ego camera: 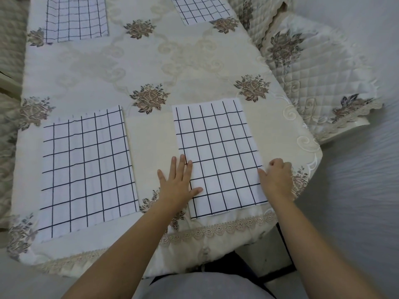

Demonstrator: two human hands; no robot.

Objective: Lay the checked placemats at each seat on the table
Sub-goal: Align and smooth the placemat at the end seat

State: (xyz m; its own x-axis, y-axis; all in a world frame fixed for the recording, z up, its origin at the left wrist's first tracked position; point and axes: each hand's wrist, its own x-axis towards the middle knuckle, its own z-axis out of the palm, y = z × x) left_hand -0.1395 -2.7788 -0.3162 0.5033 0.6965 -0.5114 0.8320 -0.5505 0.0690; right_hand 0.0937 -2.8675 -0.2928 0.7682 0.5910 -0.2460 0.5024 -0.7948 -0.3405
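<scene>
Several white placemats with dark checks lie flat on the table (151, 61), which wears a cream floral cloth. The near right placemat (218, 152) sits by the front edge. My left hand (177, 182) rests flat, fingers spread, on that mat's left edge. At the mat's right edge my right hand (276, 178) has its fingers curled, thumb on the mat. The near left placemat (88, 169) lies apart to the left. Two more, the far left placemat (75, 18) and the far right placemat (200, 9), lie at the far side, partly cut off.
A chair with a quilted floral cover (313, 67) stands at the table's right side. Another covered seat (8, 50) shows at the left edge. A lace trim (216, 229) hangs along the table's front edge, just before my body.
</scene>
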